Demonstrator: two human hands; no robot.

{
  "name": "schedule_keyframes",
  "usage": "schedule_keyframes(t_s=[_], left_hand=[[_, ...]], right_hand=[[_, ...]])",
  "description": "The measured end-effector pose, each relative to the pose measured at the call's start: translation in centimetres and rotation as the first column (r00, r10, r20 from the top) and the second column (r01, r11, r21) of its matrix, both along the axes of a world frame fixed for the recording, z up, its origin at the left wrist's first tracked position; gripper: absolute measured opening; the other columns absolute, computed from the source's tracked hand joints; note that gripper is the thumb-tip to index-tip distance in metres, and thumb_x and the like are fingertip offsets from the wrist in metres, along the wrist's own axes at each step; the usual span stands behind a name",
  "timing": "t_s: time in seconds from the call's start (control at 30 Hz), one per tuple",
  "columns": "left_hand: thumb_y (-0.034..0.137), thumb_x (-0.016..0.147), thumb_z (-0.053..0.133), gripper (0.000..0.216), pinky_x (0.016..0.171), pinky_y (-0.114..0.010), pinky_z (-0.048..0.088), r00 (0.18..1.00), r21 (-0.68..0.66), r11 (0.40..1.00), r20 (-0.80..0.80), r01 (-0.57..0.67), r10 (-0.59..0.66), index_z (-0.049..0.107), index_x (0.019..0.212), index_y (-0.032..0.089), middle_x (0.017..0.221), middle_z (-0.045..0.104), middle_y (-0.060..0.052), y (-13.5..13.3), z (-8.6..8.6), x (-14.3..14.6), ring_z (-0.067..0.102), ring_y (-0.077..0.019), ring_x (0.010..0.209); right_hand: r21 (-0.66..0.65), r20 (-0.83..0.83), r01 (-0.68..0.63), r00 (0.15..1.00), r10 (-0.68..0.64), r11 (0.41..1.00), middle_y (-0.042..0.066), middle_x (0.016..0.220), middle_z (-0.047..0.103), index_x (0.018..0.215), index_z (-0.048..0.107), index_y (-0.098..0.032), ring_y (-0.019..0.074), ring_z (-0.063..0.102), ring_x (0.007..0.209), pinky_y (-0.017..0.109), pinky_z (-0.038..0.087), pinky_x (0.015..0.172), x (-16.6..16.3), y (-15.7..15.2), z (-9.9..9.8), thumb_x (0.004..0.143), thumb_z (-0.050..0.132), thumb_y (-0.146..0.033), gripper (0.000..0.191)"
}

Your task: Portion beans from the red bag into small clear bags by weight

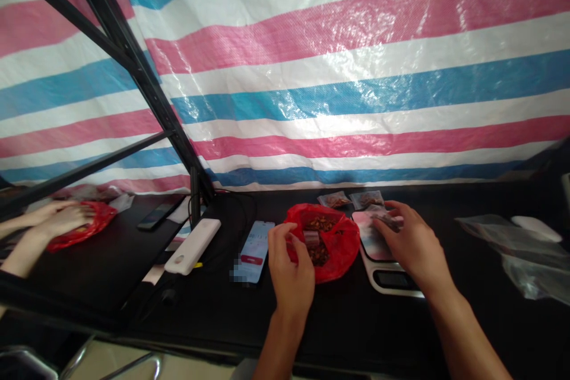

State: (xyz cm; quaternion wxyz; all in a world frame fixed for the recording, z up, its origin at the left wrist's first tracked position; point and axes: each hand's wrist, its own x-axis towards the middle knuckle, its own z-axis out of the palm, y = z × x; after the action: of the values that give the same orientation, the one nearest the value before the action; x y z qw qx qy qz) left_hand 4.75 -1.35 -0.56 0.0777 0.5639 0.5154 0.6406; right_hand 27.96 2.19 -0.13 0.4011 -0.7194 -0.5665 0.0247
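My left hand point(290, 267) is closed in a pinch on a small clear packet point(310, 239) over the open red plastic bag point(338, 252) of brown bits. My right hand point(412, 243) lies over the small kitchen scale point(385, 276), fingers curled on a small filled packet point(383, 218) on its platform. Two filled clear packets point(351, 199) lie behind the red bag by the tarp.
A phone point(255, 250) and a white power bank point(192, 246) lie left of the red bag. Clear plastic bags point(521, 252) lie at the right. At far left another person's hands point(53, 219) rest on a second red bag point(89, 225). A black frame post point(194, 196) stands between.
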Motion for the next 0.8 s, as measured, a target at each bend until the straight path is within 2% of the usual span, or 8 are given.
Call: schedule_keyframes(t_s=[0.13, 0.23, 0.3, 0.4, 0.57, 0.8], left_hand=[[0.013, 0.096, 0.048, 0.018, 0.081, -0.031, 0.051, 1.000, -0.005, 1.000, 0.009, -0.010, 0.010, 0.062, 0.104, 0.022, 0.102, 0.061, -0.006, 0.0, 0.1, -0.5, 0.062, -0.0185, 0.093], [0.011, 0.095, 0.049, 0.019, 0.080, -0.031, 0.051, 1.000, -0.005, 1.000, 0.005, -0.013, 0.013, 0.061, 0.104, 0.022, 0.101, 0.062, -0.005, -0.1, 0.1, -1.0, 0.061, -0.0179, 0.090], [0.010, 0.094, 0.049, 0.020, 0.080, -0.031, 0.051, 1.000, 0.000, 1.000, 0.003, -0.016, 0.016, 0.061, 0.105, 0.022, 0.101, 0.062, -0.005, -0.2, 0.1, -1.4, 0.062, -0.0176, 0.089], [0.009, 0.094, 0.048, 0.021, 0.080, -0.031, 0.050, 1.000, 0.008, 1.000, 0.002, -0.030, 0.030, 0.061, 0.106, 0.021, 0.102, 0.062, -0.006, -0.3, 0.2, -1.9, 0.062, -0.0174, 0.089], [0.009, 0.095, 0.047, 0.021, 0.080, -0.031, 0.050, 1.000, -0.004, 1.000, -0.002, -0.030, 0.030, 0.060, 0.107, 0.021, 0.101, 0.062, -0.006, -0.4, 0.4, -2.7, 0.061, -0.0176, 0.089], [0.009, 0.095, 0.047, 0.022, 0.081, -0.032, 0.050, 0.999, -0.005, 1.000, 0.029, -0.031, 0.031, 0.061, 0.106, 0.021, 0.100, 0.063, -0.006, -0.6, 0.5, -2.7, 0.062, -0.0186, 0.091]], right_hand=[[0.136, -0.086, -0.184, 0.977, 0.197, 0.973, 0.010, 0.106, 0.075, 0.126, 0.066, -0.022, 0.0258, 0.072, 0.087, 0.037, 0.054, 0.077, -2.5, 0.2, 0.7, 0.084, 0.067, -0.051, 0.051], [0.150, -0.025, -0.364, 0.928, 0.371, 0.919, 0.010, 0.117, 0.075, 0.134, 0.063, -0.024, 0.0273, 0.071, 0.100, 0.041, 0.055, 0.089, -5.0, 0.3, 0.9, 0.090, 0.063, -0.040, 0.047], [0.134, 0.049, -0.433, 0.901, 0.430, 0.891, 0.011, 0.122, 0.074, 0.134, 0.063, -0.024, 0.0291, 0.069, 0.108, 0.046, 0.053, 0.097, -6.3, 0.5, 0.7, 0.092, 0.058, -0.032, 0.043], [0.103, 0.125, -0.459, 0.886, 0.446, 0.882, 0.012, 0.121, 0.075, 0.132, 0.065, -0.022, 0.0309, 0.069, 0.106, 0.050, 0.052, 0.098, -7.4, 1.0, -0.1, 0.094, 0.054, -0.028, 0.041], [0.090, 0.122, -0.507, 0.860, 0.495, 0.857, 0.014, 0.127, 0.072, 0.137, 0.061, -0.019, 0.0316, 0.069, 0.112, 0.049, 0.053, 0.099, -7.7, 1.7, -1.1, 0.094, 0.056, -0.029, 0.045], [0.069, 0.291, -0.435, 0.870, 0.399, 0.898, 0.011, 0.121, 0.076, 0.131, 0.067, -0.023, 0.0323, 0.068, 0.107, 0.053, 0.050, 0.095, -7.8, 1.3, -0.6, 0.096, 0.049, -0.022, 0.040]])
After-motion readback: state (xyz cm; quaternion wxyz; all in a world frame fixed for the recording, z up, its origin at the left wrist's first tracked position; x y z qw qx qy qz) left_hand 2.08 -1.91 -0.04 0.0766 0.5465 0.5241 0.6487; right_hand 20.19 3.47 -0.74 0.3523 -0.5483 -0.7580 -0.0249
